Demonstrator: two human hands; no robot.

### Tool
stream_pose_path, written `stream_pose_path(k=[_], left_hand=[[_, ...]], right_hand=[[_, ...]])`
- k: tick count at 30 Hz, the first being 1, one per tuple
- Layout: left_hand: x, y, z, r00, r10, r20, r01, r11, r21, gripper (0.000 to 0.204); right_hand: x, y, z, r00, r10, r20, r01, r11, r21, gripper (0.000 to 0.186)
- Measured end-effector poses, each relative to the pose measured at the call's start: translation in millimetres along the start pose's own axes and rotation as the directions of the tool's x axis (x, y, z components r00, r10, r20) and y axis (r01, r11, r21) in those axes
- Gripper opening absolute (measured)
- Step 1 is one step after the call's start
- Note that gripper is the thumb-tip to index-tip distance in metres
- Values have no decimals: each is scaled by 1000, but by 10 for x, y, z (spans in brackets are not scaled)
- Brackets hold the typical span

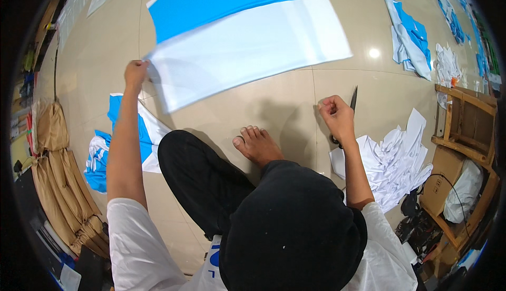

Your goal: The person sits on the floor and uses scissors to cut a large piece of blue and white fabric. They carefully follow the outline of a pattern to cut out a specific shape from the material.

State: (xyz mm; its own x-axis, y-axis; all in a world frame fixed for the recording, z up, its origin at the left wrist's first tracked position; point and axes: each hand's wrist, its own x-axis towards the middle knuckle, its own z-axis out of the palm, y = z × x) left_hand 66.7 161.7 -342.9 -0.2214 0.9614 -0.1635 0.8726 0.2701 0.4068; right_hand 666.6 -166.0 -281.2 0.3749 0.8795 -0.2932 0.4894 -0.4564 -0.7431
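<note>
My left hand point(136, 72) pinches the left corner of a white fabric panel point(247, 51), which lies ahead of me along with a blue fabric piece point(216, 1). The panel's left edge looks slightly lifted. My right hand point(336, 112) is closed, its fingers curled; whether they hold anything I cannot make out. Dark scissors point(353, 97) are just beside and behind it, partly hidden by the hand. Blue and white cut pieces point(129, 112) lie beside my left arm, and a heap of white fabric point(395, 164) lies beside my right forearm.
My bare foot point(258, 146) is on the tiled floor point(279, 90). Folded blue and white fabric point(411, 38) lies at the upper right. A wooden stool point(464, 98) and cardboard box point(440, 185) stand at the right. Brown bundles point(60, 191) line the left side.
</note>
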Motion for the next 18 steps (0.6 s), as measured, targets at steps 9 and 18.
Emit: stream_pose_path(k=[9, 18], left_hand=[[-411, -659, 393, 940, -153, -305, 232, 942, 243, 91], [-316, -1412, -22, 962, -137, -235, 125, 990, -65, 65]], right_hand=[[514, -96, 424, 957, -37, -288, -18, 982, -188, 49], [602, -368, 754, 976, 154, -151, -183, 963, -196, 39]])
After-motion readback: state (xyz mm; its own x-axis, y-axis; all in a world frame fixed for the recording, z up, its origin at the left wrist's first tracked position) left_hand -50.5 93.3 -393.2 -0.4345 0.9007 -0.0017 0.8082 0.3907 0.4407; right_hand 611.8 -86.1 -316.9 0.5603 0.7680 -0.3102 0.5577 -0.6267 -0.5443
